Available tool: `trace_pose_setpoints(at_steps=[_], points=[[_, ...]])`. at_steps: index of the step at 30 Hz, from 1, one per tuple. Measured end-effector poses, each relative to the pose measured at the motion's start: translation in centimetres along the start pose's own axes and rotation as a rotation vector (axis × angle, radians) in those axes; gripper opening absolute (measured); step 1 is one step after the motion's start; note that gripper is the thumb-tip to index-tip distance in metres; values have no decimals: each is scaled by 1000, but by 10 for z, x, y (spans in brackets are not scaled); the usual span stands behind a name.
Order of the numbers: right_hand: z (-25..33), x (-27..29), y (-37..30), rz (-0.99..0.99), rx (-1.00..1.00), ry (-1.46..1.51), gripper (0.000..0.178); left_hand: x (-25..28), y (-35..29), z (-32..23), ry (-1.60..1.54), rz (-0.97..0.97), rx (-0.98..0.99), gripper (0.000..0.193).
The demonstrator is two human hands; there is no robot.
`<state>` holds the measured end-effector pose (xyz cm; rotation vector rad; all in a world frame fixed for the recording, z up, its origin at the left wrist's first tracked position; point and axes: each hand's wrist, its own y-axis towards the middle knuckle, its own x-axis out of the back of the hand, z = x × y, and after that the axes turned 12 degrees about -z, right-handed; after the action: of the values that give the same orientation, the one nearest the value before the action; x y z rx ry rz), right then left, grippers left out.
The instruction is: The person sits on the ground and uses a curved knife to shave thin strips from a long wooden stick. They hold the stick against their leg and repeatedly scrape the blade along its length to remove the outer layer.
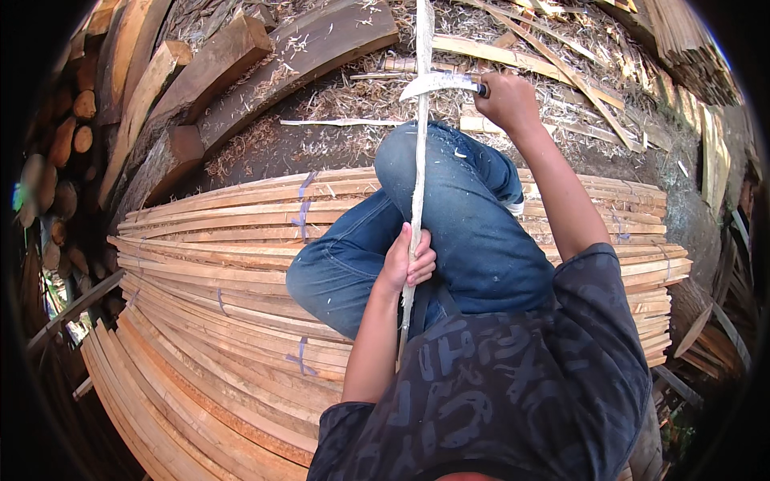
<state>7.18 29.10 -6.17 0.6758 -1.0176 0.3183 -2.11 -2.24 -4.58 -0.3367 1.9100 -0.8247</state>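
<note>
A long, pale strip of wood (421, 152) runs upright through the view, resting over my bent knee in blue jeans (473, 216). My left hand (407, 258) is closed around its lower part, close to my lap. In my right hand (507, 100) is the dark handle of a curved knife (439, 83), gripped with the fingers wrapped round it. The knife's whitish blade lies across the strip beyond my knee, pointing left. Whether the edge bites into the wood cannot be made out.
Bundles of sawn wooden slats (216, 301), tied with purplish bands, lie beneath and beside me. Thick timber beams (297, 56) stand at the far left, with stacked logs (64, 192) at the left edge. Shavings (337, 100) and loose offcuts (529, 60) cover the ground ahead.
</note>
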Motion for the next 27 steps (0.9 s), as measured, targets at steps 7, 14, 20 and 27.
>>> trace_pose_setpoints(at_steps=[7,14,20,27], points=[[8,3,-20,70,70,19,14,-5,-3,-1,115,-102,-43,58],[11,-12,9,5,-150,-73,21,-13,-4,-4,162,-155,-64,58],[-56,-33,31,-17,-678,-17,26,-11,-3,-2,109,-107,-17,58],[6,9,-13,27,-92,71,17,-7,-1,-1,58,-46,0,57]])
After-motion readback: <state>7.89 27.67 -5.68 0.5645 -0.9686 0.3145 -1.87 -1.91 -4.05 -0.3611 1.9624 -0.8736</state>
